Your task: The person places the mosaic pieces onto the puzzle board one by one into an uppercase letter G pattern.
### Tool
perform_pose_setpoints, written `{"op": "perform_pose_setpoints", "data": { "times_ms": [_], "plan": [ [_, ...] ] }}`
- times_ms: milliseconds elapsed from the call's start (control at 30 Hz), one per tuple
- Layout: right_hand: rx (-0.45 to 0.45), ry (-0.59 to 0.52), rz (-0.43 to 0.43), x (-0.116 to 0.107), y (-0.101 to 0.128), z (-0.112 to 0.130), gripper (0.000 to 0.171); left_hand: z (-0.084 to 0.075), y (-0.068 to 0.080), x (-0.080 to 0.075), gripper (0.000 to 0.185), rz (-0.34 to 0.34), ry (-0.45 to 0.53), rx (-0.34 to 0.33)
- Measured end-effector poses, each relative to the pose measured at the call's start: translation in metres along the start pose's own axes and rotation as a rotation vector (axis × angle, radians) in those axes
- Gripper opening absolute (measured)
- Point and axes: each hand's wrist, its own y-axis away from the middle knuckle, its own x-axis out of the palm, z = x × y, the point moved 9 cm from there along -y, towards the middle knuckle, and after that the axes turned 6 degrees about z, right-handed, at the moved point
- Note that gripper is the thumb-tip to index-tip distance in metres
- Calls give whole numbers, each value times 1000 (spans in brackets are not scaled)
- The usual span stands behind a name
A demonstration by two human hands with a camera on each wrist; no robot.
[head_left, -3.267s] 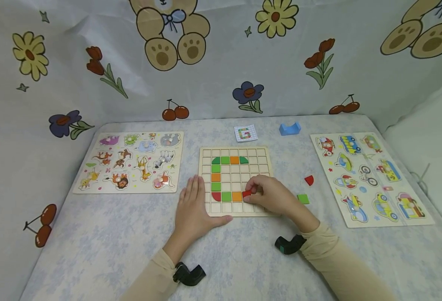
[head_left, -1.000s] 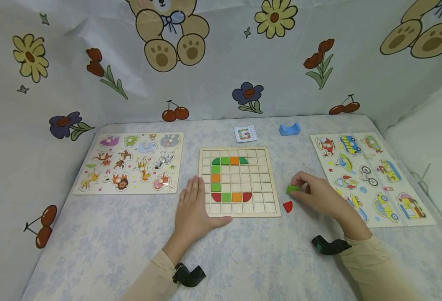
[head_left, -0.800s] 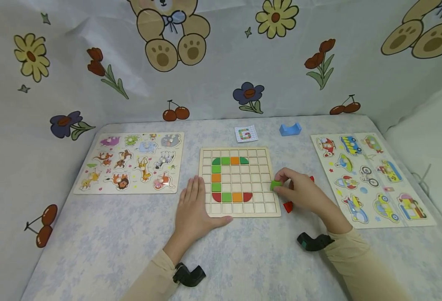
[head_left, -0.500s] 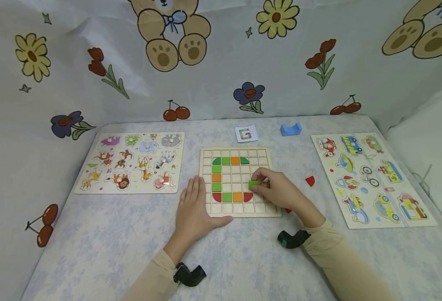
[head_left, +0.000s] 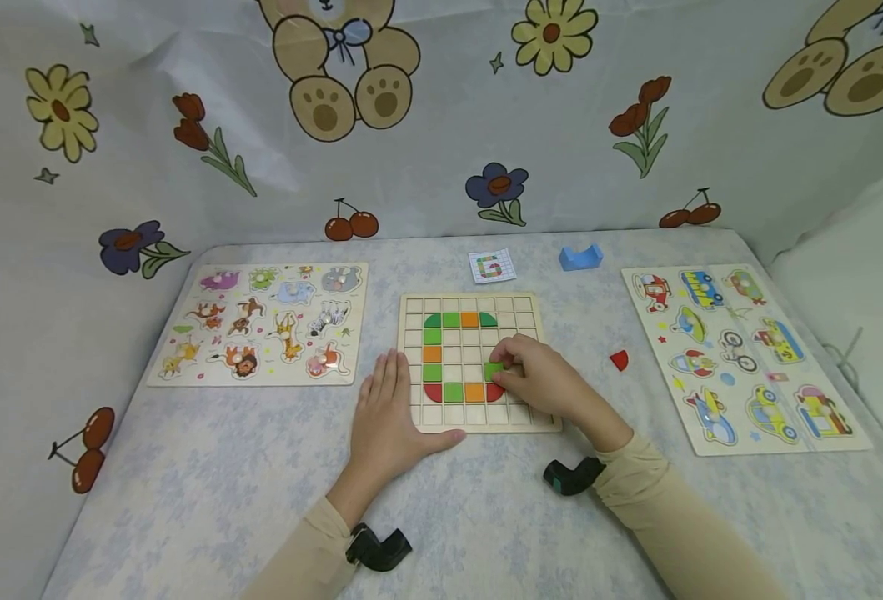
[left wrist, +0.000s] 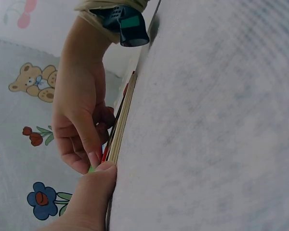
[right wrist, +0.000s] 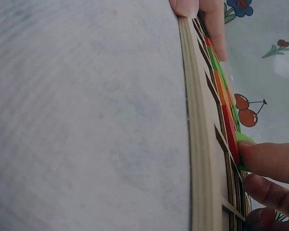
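Note:
My right hand (head_left: pixel 539 377) pinches a green square tile (head_left: pixel 493 372) between thumb and fingers. That tile sits at a cell of the wooden grid board (head_left: pixel 524 414), just behind a red quarter-round tile (head_left: pixel 494 393). Green, orange and red tiles form a C-like outline on the board. Flat along the board's left and front edge rests my left hand (head_left: pixel 388 412), fingers straight, thumb spread out. In the right wrist view the green tile (right wrist: pixel 243 138) stands tilted at my right thumb, beside the red tile (right wrist: pixel 229 131).
A loose red quarter-round tile (head_left: pixel 619 360) lies right of the board. Behind the board are a pattern card (head_left: pixel 491 266) and a blue holder (head_left: pixel 579 257). An animal puzzle (head_left: pixel 261 325) lies at left, a vehicle puzzle (head_left: pixel 741 358) at right.
A red quarter-round tile was set at the outline's lower right. My right hand then took the green square from the table and carried it left onto the board. My left hand stayed put.

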Motion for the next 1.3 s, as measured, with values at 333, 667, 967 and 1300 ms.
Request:
{"op": "perform_pose_setpoints", "data": {
  "times_ms": [333,667,967,1300],
  "plan": [
    [-64,-5,19,-3,9,-1,23,0,-1,1,141,8,-13,-3],
    [58,36,-88,-41,38,-38,34,-2,1,-1,141,2,8,3],
    [269,170,-139,-80,67,-87,39,-2,2,-2,140,-12,6,11],
    [425,224,-165,-92,76,-105,43,-1,2,-2,140,-19,12,12]
  ]
}}
